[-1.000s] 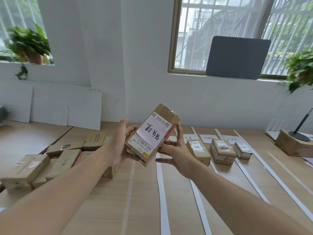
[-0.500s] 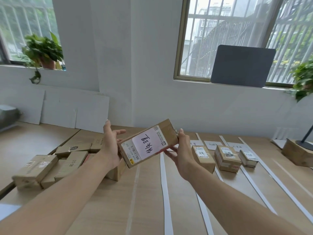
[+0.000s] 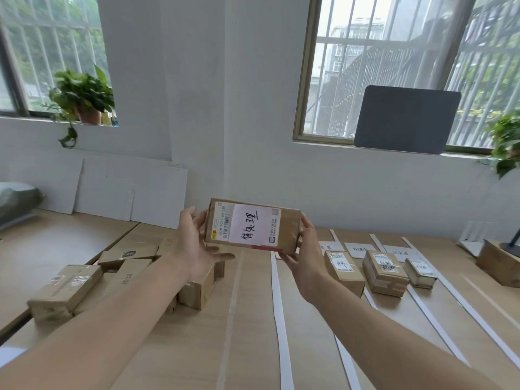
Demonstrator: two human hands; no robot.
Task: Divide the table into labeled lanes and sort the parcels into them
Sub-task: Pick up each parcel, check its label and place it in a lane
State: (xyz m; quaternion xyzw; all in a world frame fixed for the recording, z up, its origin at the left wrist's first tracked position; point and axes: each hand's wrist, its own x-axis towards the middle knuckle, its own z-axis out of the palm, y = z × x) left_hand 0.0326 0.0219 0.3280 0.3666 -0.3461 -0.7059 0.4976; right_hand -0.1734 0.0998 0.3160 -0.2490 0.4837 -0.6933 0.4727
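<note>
Parcel (image 3: 253,225) of brown cardboard, held level in the air above the table (image 3: 253,347), its white label with handwritten characters facing the camera. The left hand (image 3: 194,246) holds its left end, fingers loosely bent against that end and thumb stretched under the lower edge. The right hand (image 3: 306,257) grips the right end, fingers curled round it.

The table is pale wood. White strips (image 3: 281,319) run along it away from the person and divide it into lanes. At the far end of the lanes lie paper labels (image 3: 358,250), their writing too small to read. Three sorted parcels (image 3: 384,273) sit side by side to the right, one to a lane. A pile of unsorted parcels (image 3: 64,294) lies on the left side.

White boards (image 3: 112,187) lean against the pale wall behind the table. Two barred windows are set in it; a potted plant (image 3: 81,97) stands on the left sill, and a dark panel (image 3: 405,119) covers part of the right window.
</note>
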